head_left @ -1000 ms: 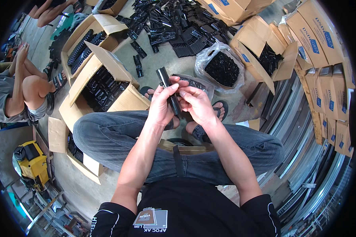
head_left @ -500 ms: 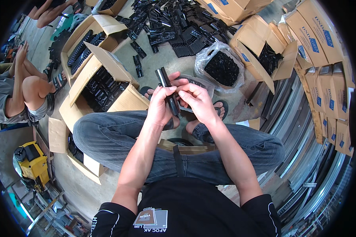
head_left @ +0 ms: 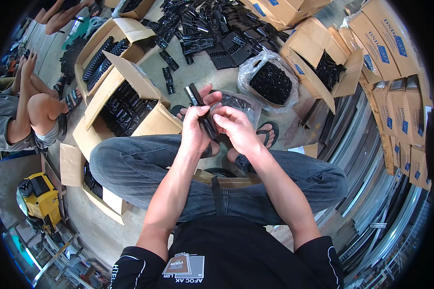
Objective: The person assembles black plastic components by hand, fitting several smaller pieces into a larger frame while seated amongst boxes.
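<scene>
While seated cross-legged on floor, person grips one black part [head_left: 200, 108] in both hands above knees. Left hand [head_left: 194, 131] wrapped around part's lower end, fingers curled tight. Right hand [head_left: 232, 126] pinches part's side, fingertips pressing near middle. Part's upper end sticks up, tilted left. Two open boxes [head_left: 123, 103] of black parts at left, one behind other. One clear bag [head_left: 270, 79] of black pieces ahead right. Loose pile [head_left: 212, 33] beyond, uncountable. One yellow machine [head_left: 38, 200] lower left. Second person [head_left: 19, 113] sits far left.
</scene>
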Demonstrator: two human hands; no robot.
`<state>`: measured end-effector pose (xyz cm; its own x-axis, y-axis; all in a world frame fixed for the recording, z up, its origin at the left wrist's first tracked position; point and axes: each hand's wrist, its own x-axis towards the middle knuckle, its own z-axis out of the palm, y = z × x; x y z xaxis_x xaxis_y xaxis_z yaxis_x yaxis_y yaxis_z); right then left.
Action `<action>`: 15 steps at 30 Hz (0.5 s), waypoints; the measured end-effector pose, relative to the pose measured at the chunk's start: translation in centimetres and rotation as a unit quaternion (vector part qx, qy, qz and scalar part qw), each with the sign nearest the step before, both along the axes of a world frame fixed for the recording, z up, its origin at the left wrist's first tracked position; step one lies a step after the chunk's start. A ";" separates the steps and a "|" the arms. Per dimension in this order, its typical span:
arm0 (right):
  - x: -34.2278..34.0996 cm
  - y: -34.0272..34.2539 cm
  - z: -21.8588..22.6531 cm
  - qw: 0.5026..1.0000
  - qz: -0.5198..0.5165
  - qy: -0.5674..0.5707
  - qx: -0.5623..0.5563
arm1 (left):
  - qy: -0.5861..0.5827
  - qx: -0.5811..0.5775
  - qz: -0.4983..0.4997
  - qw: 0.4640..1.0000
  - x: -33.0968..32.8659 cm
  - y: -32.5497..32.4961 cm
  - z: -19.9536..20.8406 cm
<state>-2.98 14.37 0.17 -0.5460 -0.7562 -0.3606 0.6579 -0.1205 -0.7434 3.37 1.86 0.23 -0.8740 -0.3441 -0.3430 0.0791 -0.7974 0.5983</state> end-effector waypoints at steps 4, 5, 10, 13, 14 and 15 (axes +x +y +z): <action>0.3 -0.2 0.4 1.000 -0.005 0.000 -0.015 | 0.054 0.006 0.020 0.998 -0.2 -0.1 0.3; 0.4 -0.3 0.6 1.000 -0.020 0.007 -0.007 | 0.054 -0.006 0.012 0.998 -0.3 -0.1 0.4; 0.6 -0.5 1.2 0.996 -0.041 0.077 0.012 | 0.041 -0.018 0.004 0.999 -0.3 0.0 0.9; 0.9 -0.9 1.3 0.993 -0.050 0.101 0.020 | 0.017 -0.065 -0.012 0.998 -0.3 -0.1 1.2; 0.9 -0.9 1.3 0.992 -0.050 0.115 0.019 | 0.004 -0.101 -0.028 0.995 -0.3 -0.1 1.3; 0.9 -0.9 1.1 0.992 -0.051 0.115 0.018 | 0.004 -0.101 -0.029 0.994 -0.4 -0.1 1.2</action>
